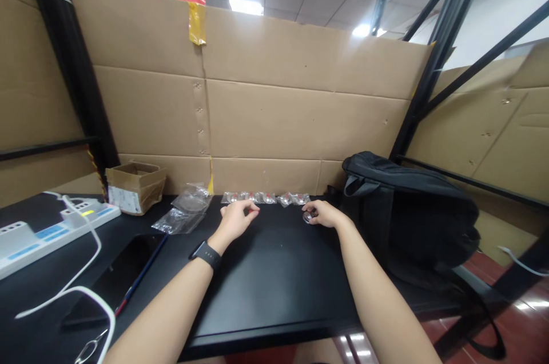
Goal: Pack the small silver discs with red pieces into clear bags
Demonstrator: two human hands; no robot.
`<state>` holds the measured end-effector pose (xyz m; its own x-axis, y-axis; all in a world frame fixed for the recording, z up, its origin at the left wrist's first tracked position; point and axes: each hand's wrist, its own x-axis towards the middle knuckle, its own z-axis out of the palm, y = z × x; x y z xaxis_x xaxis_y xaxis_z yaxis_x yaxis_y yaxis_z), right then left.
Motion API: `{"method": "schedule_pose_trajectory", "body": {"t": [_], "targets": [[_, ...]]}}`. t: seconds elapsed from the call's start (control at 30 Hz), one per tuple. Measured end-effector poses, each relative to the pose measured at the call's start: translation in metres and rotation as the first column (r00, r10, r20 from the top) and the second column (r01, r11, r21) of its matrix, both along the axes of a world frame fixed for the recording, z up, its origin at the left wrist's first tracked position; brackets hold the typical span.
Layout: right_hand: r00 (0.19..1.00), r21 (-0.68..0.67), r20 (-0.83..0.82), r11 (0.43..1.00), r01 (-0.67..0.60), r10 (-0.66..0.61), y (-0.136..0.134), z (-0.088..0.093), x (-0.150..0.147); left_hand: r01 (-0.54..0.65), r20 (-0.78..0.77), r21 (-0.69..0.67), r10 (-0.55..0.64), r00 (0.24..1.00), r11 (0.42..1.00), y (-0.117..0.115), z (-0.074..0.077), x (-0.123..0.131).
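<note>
My left hand (237, 219), with a dark watch (206, 254) on its wrist, is closed in a pinch above the black table. A small red piece (253, 211) shows at its fingertips, too small to name. My right hand (325, 215) is curled around a small round shiny object (307, 216) at the tabletop; its kind cannot be made out. Just beyond both hands, several small clear packets (268, 198) with red spots lie in a row along the cardboard wall.
A black backpack (424, 215) stands at the right. Clear plastic bags (185, 208) and a small cardboard box (136, 187) sit at the back left. Nearer are a power strip (55, 241), a white cable (92, 238), a dark tablet (124, 272) and glasses (89, 350). Cardboard (266, 118) closes the back.
</note>
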<state>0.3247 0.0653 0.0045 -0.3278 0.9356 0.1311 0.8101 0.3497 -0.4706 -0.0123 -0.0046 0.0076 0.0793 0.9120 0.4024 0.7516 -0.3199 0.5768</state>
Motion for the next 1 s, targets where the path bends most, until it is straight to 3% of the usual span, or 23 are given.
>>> {"method": "schedule_pose_trajectory", "body": {"t": [0.07,0.17,0.23,0.3,0.4,0.5,0.6,0.8,1.0], "targets": [[0.999,0.031,-0.047,0.999,-0.016,0.017,-0.003,0.005,-0.003,0.025,0.036,-0.018,-0.024,0.999,1.000,0.000,-0.003,0.002],[0.959,0.107,-0.252,0.989,-0.107,0.131,-0.011,0.013,-0.022,0.055,0.143,-0.028,-0.051,0.988,0.998,0.002,-0.007,0.005],[0.859,0.114,-0.441,0.966,-0.234,0.260,-0.018,0.016,-0.046,0.078,0.214,-0.030,-0.070,0.974,0.996,0.004,-0.009,0.005],[0.726,0.108,-0.616,0.946,-0.306,0.305,-0.026,0.016,-0.072,0.092,0.250,-0.034,-0.081,0.965,0.995,0.006,-0.010,0.006],[0.594,0.113,-0.732,0.920,-0.375,0.332,-0.037,0.011,-0.104,0.084,0.278,0.002,-0.081,0.957,0.996,0.010,-0.012,0.007],[0.524,0.114,-0.783,0.906,-0.409,0.335,-0.045,0.004,-0.122,0.094,0.294,0.096,-0.118,0.949,0.991,0.010,-0.013,0.009],[0.479,0.096,-0.822,0.904,-0.416,0.308,-0.048,0.000,-0.130,0.100,0.265,0.155,-0.139,0.954,0.983,0.006,-0.011,0.012],[0.414,0.094,-0.870,0.914,-0.394,0.267,-0.050,-0.003,-0.137,-0.009,0.125,0.154,-0.010,0.992,0.988,-0.004,-0.005,0.015],[0.433,0.075,-0.869,0.928,-0.364,0.240,-0.049,-0.008,-0.140,-0.060,0.013,0.198,0.058,0.998,0.978,-0.010,-0.002,0.019]]}}
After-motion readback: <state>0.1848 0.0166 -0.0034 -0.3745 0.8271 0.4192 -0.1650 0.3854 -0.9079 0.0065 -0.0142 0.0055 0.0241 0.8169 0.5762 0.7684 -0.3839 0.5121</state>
